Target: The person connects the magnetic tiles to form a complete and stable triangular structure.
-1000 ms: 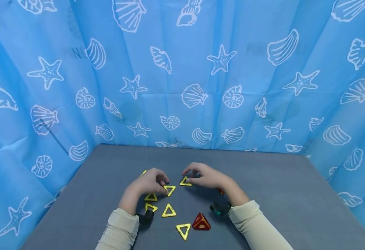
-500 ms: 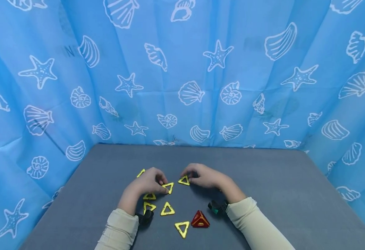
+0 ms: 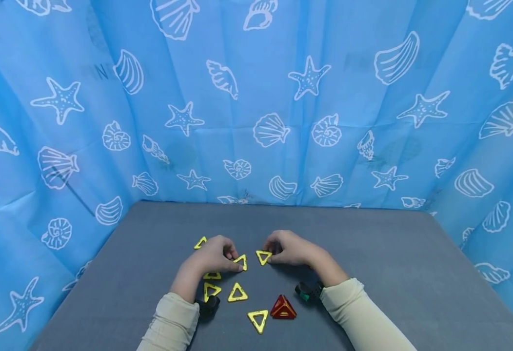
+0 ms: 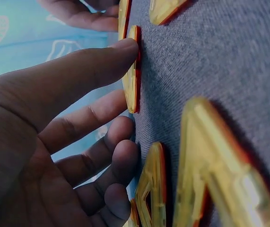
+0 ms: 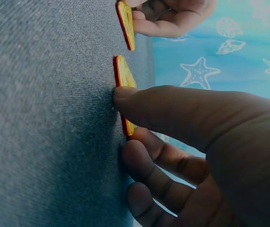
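Fingers of left hand (image 3: 214, 254) pinch yellow triangle (image 3: 244, 263); corner towards palm hidden, straight side facing right hand (image 3: 290, 248). Right fingers pinch second yellow triangle (image 3: 263, 252), tip towards person, one edge partly covered. Both near each other over grey table (image 3: 362, 248); long axes hard to tell from here.
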The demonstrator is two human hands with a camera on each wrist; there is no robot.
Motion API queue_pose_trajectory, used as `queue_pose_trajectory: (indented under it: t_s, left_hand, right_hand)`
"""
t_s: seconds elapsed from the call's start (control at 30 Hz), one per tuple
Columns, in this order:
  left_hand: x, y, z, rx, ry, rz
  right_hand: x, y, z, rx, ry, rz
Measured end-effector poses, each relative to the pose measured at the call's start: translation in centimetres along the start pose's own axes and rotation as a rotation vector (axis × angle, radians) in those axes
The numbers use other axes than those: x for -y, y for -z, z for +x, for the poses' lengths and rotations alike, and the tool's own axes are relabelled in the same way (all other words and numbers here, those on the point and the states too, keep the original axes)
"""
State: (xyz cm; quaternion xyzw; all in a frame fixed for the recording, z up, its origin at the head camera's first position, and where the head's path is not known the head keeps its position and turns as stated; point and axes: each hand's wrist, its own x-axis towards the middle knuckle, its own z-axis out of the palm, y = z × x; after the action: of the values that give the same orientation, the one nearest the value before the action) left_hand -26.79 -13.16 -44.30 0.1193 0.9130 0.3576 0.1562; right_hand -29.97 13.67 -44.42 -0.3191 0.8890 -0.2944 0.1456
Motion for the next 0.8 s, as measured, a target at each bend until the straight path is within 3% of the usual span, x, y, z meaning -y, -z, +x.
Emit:
queue_pose_trajectory:
  t_s: [0.8]
  left_hand:
    - [-1.5, -1.5, -0.2, -0.008, -0.088, 0.039]
  right_hand:
    - [0.5, -0.6, -0.2, -0.003, 0.031, 0.018]
